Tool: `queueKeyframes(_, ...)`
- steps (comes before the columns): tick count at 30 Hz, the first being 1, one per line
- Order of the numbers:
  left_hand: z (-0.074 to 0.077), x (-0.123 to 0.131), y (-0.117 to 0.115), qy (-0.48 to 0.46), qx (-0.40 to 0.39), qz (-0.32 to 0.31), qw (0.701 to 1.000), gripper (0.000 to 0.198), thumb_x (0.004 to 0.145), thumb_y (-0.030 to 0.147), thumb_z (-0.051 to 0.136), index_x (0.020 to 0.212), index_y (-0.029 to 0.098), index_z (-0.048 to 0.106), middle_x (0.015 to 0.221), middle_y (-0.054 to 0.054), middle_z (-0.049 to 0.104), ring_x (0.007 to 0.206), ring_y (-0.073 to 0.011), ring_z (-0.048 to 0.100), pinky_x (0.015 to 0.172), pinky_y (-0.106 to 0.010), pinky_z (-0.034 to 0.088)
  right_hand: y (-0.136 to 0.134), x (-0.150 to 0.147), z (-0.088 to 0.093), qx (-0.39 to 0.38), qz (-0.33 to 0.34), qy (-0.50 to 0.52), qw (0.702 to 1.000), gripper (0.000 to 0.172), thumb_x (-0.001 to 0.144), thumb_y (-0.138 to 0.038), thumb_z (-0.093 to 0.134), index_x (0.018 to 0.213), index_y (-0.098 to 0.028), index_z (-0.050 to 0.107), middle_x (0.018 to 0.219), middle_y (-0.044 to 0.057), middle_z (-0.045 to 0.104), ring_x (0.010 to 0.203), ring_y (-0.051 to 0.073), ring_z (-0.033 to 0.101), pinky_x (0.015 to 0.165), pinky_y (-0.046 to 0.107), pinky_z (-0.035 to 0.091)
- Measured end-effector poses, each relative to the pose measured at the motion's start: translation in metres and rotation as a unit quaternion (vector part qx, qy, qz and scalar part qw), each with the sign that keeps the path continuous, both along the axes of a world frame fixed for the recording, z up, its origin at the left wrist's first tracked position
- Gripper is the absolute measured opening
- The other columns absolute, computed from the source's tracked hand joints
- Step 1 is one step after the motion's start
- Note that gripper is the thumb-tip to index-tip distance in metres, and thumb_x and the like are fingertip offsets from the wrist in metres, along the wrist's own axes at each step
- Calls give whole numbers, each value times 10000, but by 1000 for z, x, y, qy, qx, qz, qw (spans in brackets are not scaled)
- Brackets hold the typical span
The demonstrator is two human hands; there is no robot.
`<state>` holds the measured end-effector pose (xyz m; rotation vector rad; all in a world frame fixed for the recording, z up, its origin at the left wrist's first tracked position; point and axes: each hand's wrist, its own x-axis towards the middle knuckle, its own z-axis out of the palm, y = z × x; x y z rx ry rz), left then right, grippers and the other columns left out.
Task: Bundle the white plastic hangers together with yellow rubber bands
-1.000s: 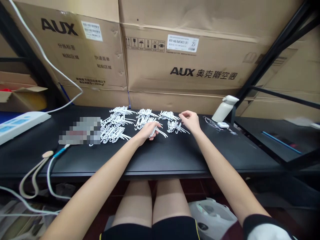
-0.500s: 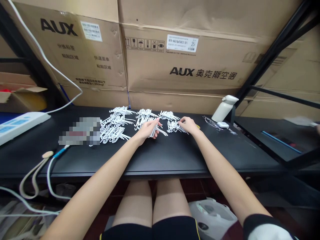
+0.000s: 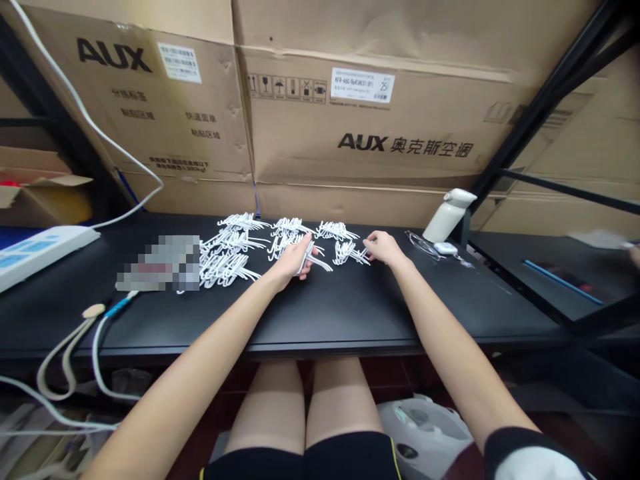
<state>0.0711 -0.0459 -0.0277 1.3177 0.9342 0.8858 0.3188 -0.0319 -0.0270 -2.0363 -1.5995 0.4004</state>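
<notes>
Thin white hooked wires, curved at one end, lie in several bunches on the black tabletop (image 3: 350,313). My left hand (image 3: 293,261) is closed around a small bundle of white hooked wires (image 3: 320,264), whose straight ends stick out to the right. Behind that hand, another bunch (image 3: 280,248) is partly covered. My right hand (image 3: 384,248) has its fingers curled together at the right ends of a small bunch (image 3: 347,252); whether a wire is between the fingertips is too small to make out. More bunches lie at the left (image 3: 225,269) and at the back (image 3: 336,231).
A cream bottle (image 3: 449,217), glasses (image 3: 423,245) and a small white case (image 3: 445,249) stand or lie at the right. At the left are a blurred-out device (image 3: 167,263) with a cable and a white power strip (image 3: 45,250). Large cardboard boxes (image 3: 300,147) form the back.
My right hand has shifted slightly right, its fingertips now at the ends of the small bunch. My left hand keeps its bundle and has barely moved.
</notes>
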Motion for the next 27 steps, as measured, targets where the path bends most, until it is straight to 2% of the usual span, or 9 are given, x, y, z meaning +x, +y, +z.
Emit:
queueKeyframes(2, -1, 0, 1, 3, 2, -3, 1000, 467, 875, 608, 414, 752, 169, 517, 490, 50, 399, 339, -52, 330, 324, -171, 303, -1, 5, 2, 30, -22, -25, 999, 196, 842, -292, 532, 939, -152, 628, 799, 91, 705, 604, 166, 652, 644, 260, 463)
queueKeyframes(5, -3, -1, 2, 3, 3, -9, 1000, 454, 875, 601, 424, 744, 174, 504, 490, 53, 395, 343, -52, 332, 328, -169, 310, -2, 12, 6, 113, -87, -73, 987, 220, 839, -340, 539, 948, -170, 626, 896, 122, 694, 807, 229, 660, 748, 305, 462)
queueKeyframes(8, -3, -1, 1, 1, 5, -11, 1000, 446, 872, 596, 439, 737, 176, 497, 488, 56, 396, 344, -53, 347, 334, -169, 322, -3, 10, 11, 221, -110, -27, 969, 283, 868, -383, 486, 1022, -173, 596, 871, 103, 676, 849, 223, 634, 784, 305, 455)
queueKeyframes(10, -3, -1, 1, 3, 12, -5, 1000, 448, 870, 597, 442, 733, 174, 496, 489, 51, 416, 341, -58, 374, 337, -175, 339, -5, -1, 12, 278, -63, 67, 956, 332, 880, -433, 448, 1045, -174, 573, 812, 68, 651, 740, 186, 618, 710, 278, 464)
queueKeyframes(13, -3, 0, 0, 21, 28, 14, 999, 477, 860, 619, 437, 728, 164, 500, 566, -6, 542, 378, -88, 494, 342, -187, 362, -11, -28, 9, 287, 66, 214, 931, 390, 812, -531, 527, 1000, -193, 580, 712, 11, 593, 555, 141, 538, 545, 258, 424)
queueKeyframes(16, -2, 1, -1, 34, 31, 22, 999, 492, 858, 629, 425, 753, 155, 505, 766, -89, 657, 504, -149, 631, 356, -196, 391, -19, -57, 2, 275, 157, 253, 914, 394, 760, -549, 600, 971, -217, 614, 704, -20, 550, 466, 89, 441, 485, 242, 358)
queueKeyframes(19, -1, 2, -1, 42, 30, 33, 998, 481, 872, 612, 408, 779, 152, 511, 850, -114, 674, 538, -173, 660, 368, -215, 413, -27, -76, -2, 250, 199, 266, 909, 369, 751, -537, 623, 959, -232, 632, 682, -23, 536, 444, 83, 411, 470, 245, 344)
queueKeyframes(24, -4, 3, 0, 59, 41, 36, 997, 488, 848, 639, 434, 791, 160, 506, 763, -82, 625, 493, -183, 649, 366, -231, 408, -33, -86, -6, 237, 234, 259, 907, 322, 755, -496, 646, 924, -222, 624, 659, -15, 566, 426, 92, 442, 441, 250, 350)
queueKeyframes(27, -6, 2, 1, 63, 58, 26, 996, 519, 828, 670, 438, 813, 158, 522, 696, -71, 620, 426, -154, 598, 363, -233, 389, -33, -88, -7, 201, 259, 297, 897, 355, 717, -493, 689, 930, -217, 619, 646, -14, 601, 421, 107, 501, 427, 249, 374)
